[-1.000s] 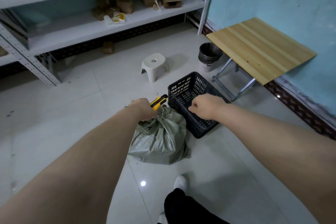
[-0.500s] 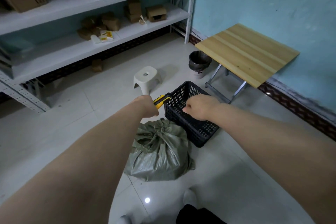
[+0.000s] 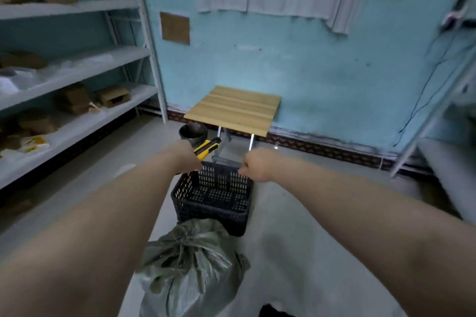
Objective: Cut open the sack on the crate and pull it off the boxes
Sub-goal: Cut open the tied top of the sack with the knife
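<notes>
Both hands have moved out to the crate (image 3: 211, 213) far rim — left hand (image 3: 186, 157) curled round the yellow knife (image 3: 207, 147), right hand (image 3: 257, 165) gripping the rim — tied green sack (image 3: 190, 273) lies on the floor (image 3: 296, 252) against the crate's near wall, well short of both.

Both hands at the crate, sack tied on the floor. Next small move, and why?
Probably let the right hand release the crate rim and reach back for the sack: it lies tied on the floor, not on the empty-looking crate, and the left hand holds the knife.
</notes>
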